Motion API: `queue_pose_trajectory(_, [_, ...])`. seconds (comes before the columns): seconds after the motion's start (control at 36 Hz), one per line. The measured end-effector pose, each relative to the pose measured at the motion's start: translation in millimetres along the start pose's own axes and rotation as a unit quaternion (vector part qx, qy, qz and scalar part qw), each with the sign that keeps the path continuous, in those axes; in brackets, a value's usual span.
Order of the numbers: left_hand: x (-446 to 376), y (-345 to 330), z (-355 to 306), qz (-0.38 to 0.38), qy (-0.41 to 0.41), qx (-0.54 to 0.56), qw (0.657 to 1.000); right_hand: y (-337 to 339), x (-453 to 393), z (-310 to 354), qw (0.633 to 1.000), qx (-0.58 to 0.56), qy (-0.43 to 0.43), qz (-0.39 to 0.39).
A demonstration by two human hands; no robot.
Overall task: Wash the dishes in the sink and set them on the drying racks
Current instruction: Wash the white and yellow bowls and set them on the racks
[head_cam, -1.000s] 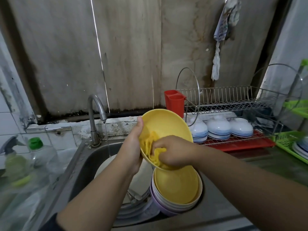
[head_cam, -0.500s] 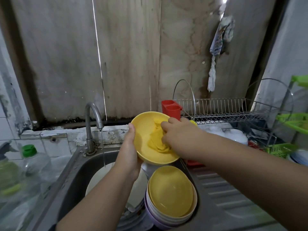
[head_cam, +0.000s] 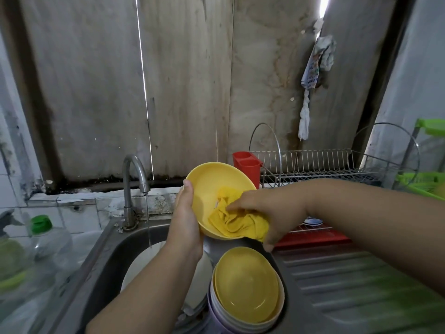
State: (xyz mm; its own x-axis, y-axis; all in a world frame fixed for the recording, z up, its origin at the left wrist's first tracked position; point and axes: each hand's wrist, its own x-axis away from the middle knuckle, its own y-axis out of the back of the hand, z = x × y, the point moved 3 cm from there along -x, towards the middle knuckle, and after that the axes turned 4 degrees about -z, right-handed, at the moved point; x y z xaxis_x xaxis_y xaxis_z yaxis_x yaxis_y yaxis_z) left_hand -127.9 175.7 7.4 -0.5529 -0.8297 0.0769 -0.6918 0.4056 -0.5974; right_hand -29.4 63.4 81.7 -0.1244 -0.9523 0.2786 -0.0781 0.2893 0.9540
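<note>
Our right fingers point(head_cam: 243, 208) bunch a yellow cloth point(head_cam: 237, 224) against the inside of a tilted yellow bowl point(head_cam: 216, 186); our left hand point(head_cam: 186, 218) grips its rim, thumb on the edge (over the sink point(head_cam: 108, 251)); below, stacked bowls point(head_cam: 245, 285); the tap point(head_cam: 134, 186) runs; the wire rack point(head_cam: 320, 165) stands behind.

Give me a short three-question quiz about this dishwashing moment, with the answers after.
1. True or false: the tap is running.
2. What does the right hand hold? A sponge, B yellow cloth, C brush.
3. Fill in: the left hand grips the rim of a ___ bowl above the sink.

Key: 1 true, a thin stream falls. 2 B. 3 yellow.
</note>
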Motion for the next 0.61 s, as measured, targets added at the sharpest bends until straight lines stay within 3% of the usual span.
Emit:
queue_pose_trajectory(0.08, [2,-3,-4,0.041,0.004,0.0,0.999,-1,-1,-3,0.988,0.153,-0.02,-0.012])
queue_pose_trajectory(0.17, [2,-7,-10,0.091,0.013,-0.018,0.996,-9,-3,-2,0.934,0.344,0.018,-0.093])
queue_pose_trajectory(0.22, [0,-7,-17,0.117,0.024,-0.027,0.992,-16,-2,-2,0.932,0.329,0.051,-0.143])
queue_pose_trajectory(0.28, [-2,-8,-21,0.113,0.028,-0.03,0.993,-24,-5,-1,0.952,0.247,0.05,-0.175])
queue_pose_trajectory(0.36, [7,-16,-16,0.102,0.001,0.0,0.995,-34,-14,20,0.964,0.115,0.009,-0.24])
queue_pose_trajectory(0.44, [13,-20,-1,0.107,-0.052,-0.012,0.993,-39,-16,42,0.953,-0.026,-0.043,-0.299])
queue_pose_trajectory(0.56, [2,-17,-18,0.188,-0.022,-0.073,0.979,-37,-12,16,0.955,0.021,0.032,-0.293])
queue_pose_trajectory(0.61, [-3,-14,-30,0.184,0.004,-0.092,0.979,-31,-11,-5,0.943,0.142,0.094,-0.286])
